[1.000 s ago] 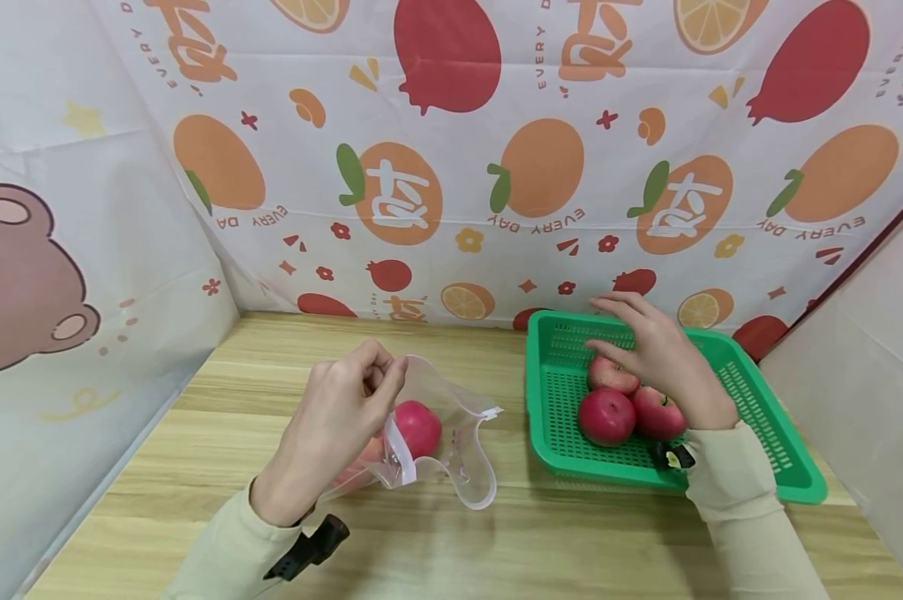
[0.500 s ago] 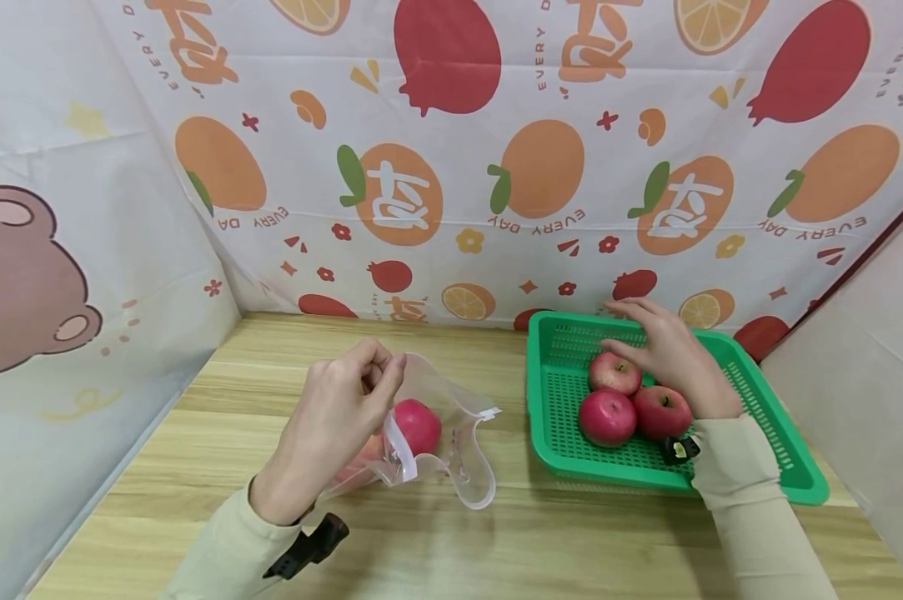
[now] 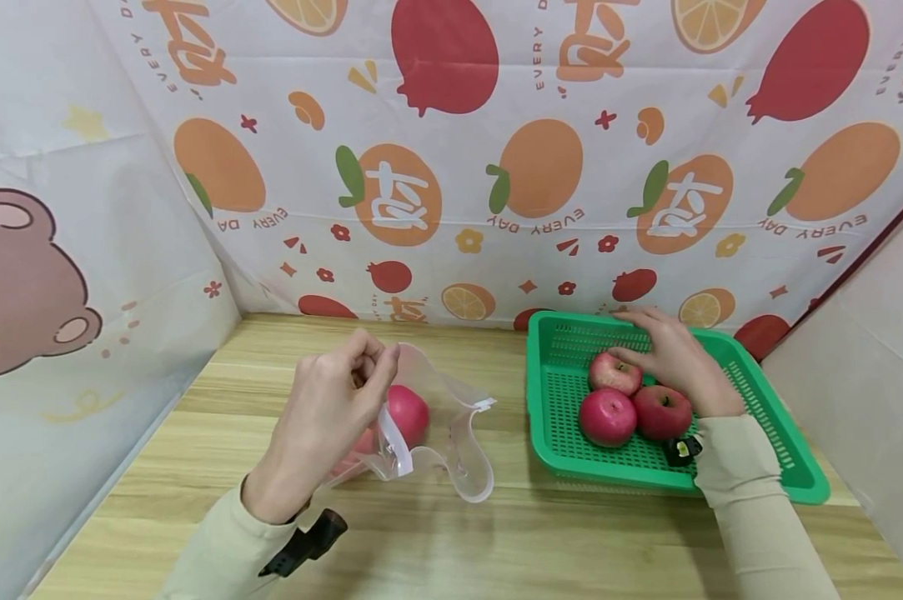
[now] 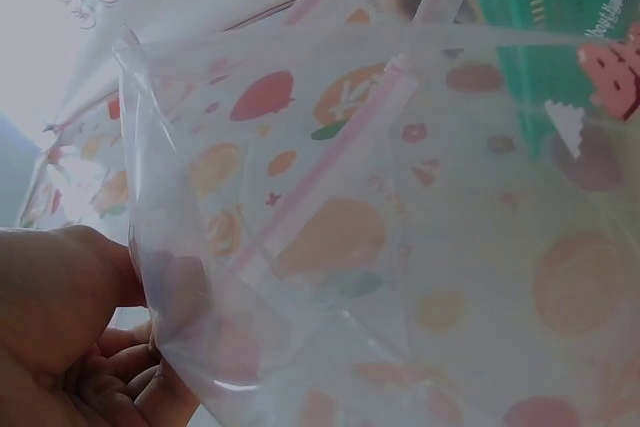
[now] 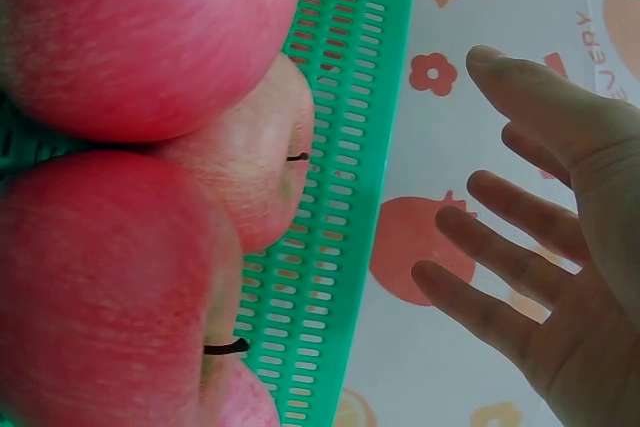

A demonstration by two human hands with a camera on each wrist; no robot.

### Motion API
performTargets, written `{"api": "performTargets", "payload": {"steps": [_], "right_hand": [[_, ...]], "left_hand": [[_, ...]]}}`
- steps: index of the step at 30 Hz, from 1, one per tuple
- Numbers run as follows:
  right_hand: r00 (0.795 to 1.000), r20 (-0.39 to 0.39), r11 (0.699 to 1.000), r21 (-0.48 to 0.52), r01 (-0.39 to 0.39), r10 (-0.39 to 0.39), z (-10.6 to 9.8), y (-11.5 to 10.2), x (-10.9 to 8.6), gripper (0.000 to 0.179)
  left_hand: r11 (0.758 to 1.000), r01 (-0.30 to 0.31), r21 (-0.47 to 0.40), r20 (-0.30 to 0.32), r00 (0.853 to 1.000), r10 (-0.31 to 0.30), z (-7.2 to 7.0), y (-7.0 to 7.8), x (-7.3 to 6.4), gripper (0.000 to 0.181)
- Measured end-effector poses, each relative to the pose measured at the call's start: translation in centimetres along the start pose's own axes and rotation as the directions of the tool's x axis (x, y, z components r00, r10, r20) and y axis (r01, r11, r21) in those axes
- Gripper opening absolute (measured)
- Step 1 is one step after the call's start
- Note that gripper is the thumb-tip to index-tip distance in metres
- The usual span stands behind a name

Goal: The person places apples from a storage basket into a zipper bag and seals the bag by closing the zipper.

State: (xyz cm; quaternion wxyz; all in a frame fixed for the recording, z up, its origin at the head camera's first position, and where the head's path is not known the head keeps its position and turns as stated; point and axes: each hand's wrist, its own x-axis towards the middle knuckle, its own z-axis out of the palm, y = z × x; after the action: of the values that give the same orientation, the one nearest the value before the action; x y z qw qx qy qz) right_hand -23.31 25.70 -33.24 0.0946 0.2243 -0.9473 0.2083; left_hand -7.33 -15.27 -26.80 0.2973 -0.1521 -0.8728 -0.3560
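Observation:
My left hand (image 3: 327,417) pinches the edge of a clear zip bag (image 3: 451,417) between thumb and fingers. Red apples (image 3: 406,414) show inside the bag, partly behind the hand. In the left wrist view the see-through bag (image 4: 300,197) fills most of the picture, with the fingers at its lower left edge. To the right, my right hand (image 3: 679,362) reaches over a green basket (image 3: 537,417), fingers spread and holding nothing. Its thumb is close by the rear apple (image 3: 614,375). Two more apples, a red one (image 3: 607,417) and a darker one (image 3: 661,412), sit in front.
A wood-grain table (image 3: 481,550) lies under the bag and basket. Behind it hangs a fruit-print cloth (image 3: 466,167), close to the basket's far rim. White panels stand at both sides, the left one with a printed bear (image 3: 23,283).
My right hand has shifted slightly right and lowered towards the rear apple. My left hand and the bag have moved slightly left and up, the pinch unchanged.

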Motion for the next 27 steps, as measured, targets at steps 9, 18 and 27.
{"api": "performTargets", "payload": {"steps": [9, 18, 27], "right_hand": [[0.999, 0.054, 1.000, -0.013, -0.005, 0.006, 0.4, 0.6, 0.0, 0.061], [0.985, 0.145, 0.995, -0.015, -0.094, 0.095, 0.5, 0.9, 0.0, 0.063], [0.979, 0.171, 0.994, -0.033, -0.106, 0.110, 0.7, 1.1, -0.1, 0.065]], "left_hand": [[1.000, -0.016, 0.001, -0.022, 1.000, 0.016, -0.3, 0.2, 0.2, 0.019], [0.999, -0.021, -0.040, -0.021, 1.000, 0.021, -0.6, 0.4, 0.5, 0.021], [0.999, -0.019, -0.037, -0.023, 1.000, 0.018, -0.8, 0.5, 0.6, 0.022]]}}
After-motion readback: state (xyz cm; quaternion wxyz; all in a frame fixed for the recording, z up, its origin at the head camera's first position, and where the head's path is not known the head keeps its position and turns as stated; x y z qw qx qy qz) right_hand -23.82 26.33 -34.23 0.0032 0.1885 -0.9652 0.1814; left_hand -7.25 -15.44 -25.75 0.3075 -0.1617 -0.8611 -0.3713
